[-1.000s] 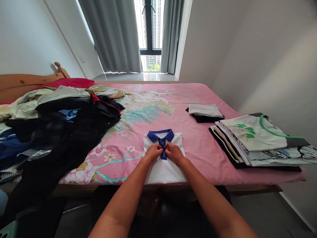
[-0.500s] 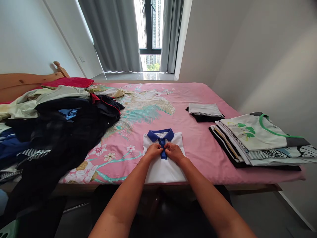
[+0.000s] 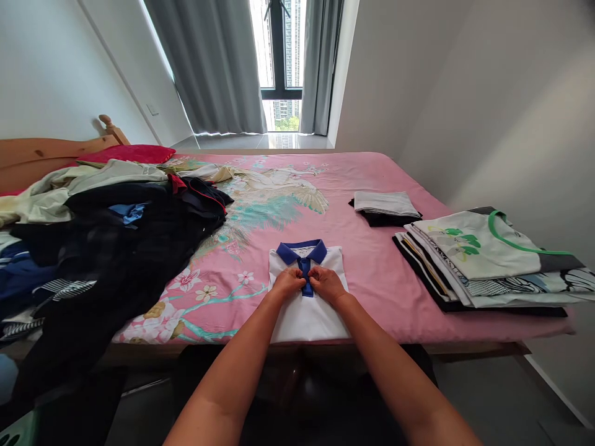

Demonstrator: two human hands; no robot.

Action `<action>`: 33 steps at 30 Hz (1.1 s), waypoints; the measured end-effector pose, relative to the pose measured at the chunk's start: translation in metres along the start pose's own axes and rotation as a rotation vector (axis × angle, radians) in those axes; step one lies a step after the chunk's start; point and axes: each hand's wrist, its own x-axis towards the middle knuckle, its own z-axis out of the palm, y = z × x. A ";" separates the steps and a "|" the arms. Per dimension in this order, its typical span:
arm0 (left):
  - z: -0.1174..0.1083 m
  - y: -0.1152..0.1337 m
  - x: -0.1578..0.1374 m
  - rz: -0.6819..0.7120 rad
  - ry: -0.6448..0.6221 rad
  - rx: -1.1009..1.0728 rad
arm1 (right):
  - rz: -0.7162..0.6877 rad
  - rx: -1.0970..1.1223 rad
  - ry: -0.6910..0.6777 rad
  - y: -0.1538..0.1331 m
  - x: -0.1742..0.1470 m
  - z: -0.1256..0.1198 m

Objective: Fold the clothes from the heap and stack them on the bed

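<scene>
A white polo shirt [image 3: 309,322] with a blue collar and blue button placket lies folded on the pink bed, its collar pointing away from me. My left hand [image 3: 289,282] pinches the left side of the placket. On its right side, my right hand [image 3: 325,283] pinches the cloth with thumb and fingers. Both hands rest on the shirt front just below the collar, a small gap between them. The buttons are too small to make out.
A loose heap of dark and pale clothes [image 3: 134,235] covers the bed's left side. To the right stands a stack of folded shirts [image 3: 478,260], with a smaller folded grey and black pile [image 3: 385,203] behind it. The bed's front edge [image 3: 400,337] is close to me.
Both hands stay at the placket with hardly any movement. The view has shifted very slightly; the shirt and piles lie as before.
</scene>
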 end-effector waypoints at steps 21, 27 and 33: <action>-0.010 0.014 0.006 -0.045 -0.035 0.164 | 0.001 -0.006 -0.001 -0.001 -0.001 -0.003; -0.012 0.013 0.004 -0.033 -0.063 0.175 | 0.007 0.010 0.007 -0.002 -0.001 -0.003; -0.016 0.015 0.001 0.007 -0.086 0.235 | -0.003 0.029 0.015 0.000 -0.001 -0.002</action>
